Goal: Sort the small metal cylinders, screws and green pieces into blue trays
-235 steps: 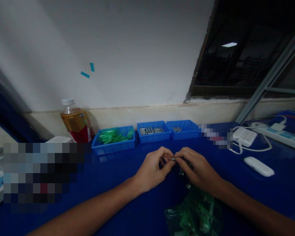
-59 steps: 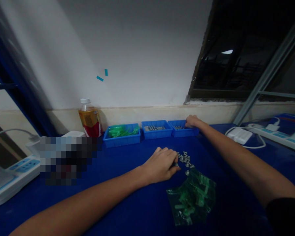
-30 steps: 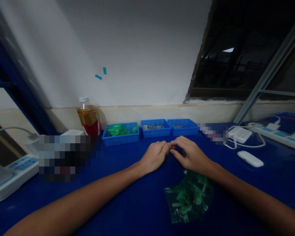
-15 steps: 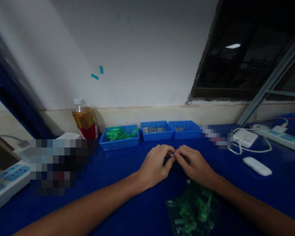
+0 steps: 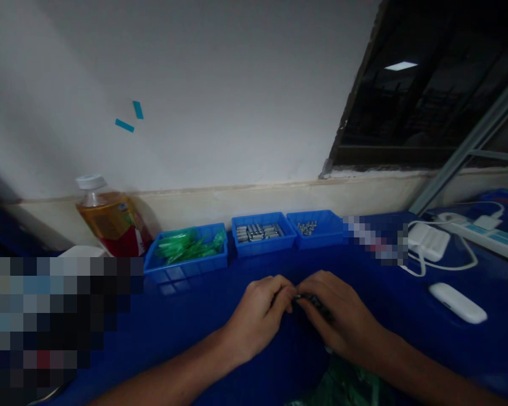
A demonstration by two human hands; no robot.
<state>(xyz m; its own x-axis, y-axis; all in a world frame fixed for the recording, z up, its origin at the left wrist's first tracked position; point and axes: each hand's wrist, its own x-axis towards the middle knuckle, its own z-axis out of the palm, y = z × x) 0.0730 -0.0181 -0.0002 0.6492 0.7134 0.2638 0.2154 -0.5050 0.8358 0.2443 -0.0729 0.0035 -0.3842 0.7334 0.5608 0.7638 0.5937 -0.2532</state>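
My left hand is closed in a pinch, its fingertips meeting those of my right hand. What lies between its fingers is too small to make out. My right hand is closed around a small dark piece with a shiny tip, partly hidden under the fingers; its kind does not show. Below my right wrist lies a green plastic bag, cut off by the lower edge of the view.
Along the wall stand a blue tray of green plastic bags, a blue tray of metal cylinders and a blue tray of small metal parts. A drink bottle is at left; a white case and cables lie at right.
The view has shifted, so the trays and bottle look nearer and the green bag sits lower. My hands stay together at the fingertips; more of the dark piece shows in my right hand.
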